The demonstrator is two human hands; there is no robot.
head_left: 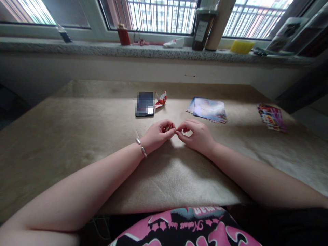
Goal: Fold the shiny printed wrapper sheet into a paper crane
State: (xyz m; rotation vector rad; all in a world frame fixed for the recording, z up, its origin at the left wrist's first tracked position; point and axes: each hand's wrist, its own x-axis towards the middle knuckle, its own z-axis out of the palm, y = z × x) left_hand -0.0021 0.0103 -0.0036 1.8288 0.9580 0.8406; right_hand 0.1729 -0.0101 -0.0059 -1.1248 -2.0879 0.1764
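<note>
Over the middle of the table, my left hand [159,134] and my right hand [196,137] meet at the fingertips. A small reddish piece [169,127], which looks like folded paper, shows inside my curled left fingers; most of it is hidden. My right thumb and forefinger are pinched together against the left fingertips, and what lies between them is too small to make out. Just beyond the left hand, a folded red and white paper shape [161,99] stands beside a dark phone-like device [145,104], whose screen is blurred out.
Glossy picture sheets [209,108] lie stacked beyond my right hand. Farther right is a fanned pile of colourful cards [272,117]. Along the stone windowsill [97,49] stand a red container [123,34], a dark lidded jar [202,29] and a yellow block [242,46].
</note>
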